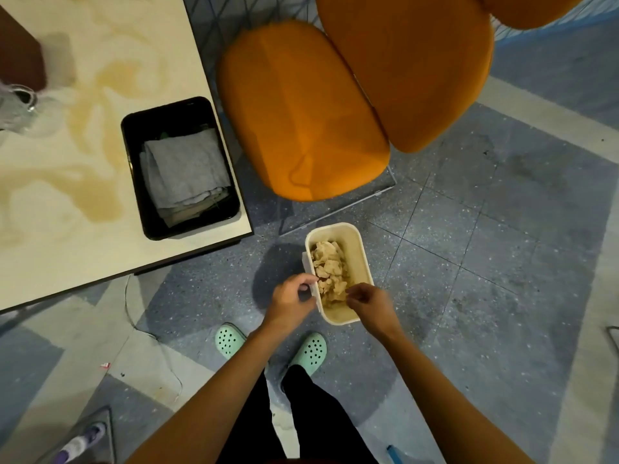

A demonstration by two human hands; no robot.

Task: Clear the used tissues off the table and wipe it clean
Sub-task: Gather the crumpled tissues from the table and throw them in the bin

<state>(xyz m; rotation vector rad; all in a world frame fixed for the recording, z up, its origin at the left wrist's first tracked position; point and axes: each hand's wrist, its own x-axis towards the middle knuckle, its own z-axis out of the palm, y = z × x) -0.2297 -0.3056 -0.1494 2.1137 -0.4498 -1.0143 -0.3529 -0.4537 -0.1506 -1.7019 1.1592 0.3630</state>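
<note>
A cream waste bin [356, 249] stands on the floor in front of my feet, with crumpled used tissues [330, 271] piled inside. My left hand [289, 301] hovers at the bin's left rim, fingers curled, and seems to hold nothing. My right hand [370, 303] is over the bin's near end, fingertips pinched at the tissue pile. The marbled table [67, 162] fills the upper left. On it sits a black tray [134, 135] holding folded grey cloths [186, 172].
An orange padded chair [335, 105] stands beside the table's right edge, just beyond the bin. A crumpled clear bag [16, 105] lies at the table's far left. A thin cable [134, 316] runs over the tiled floor. Another person's shoe [83, 442] shows bottom left.
</note>
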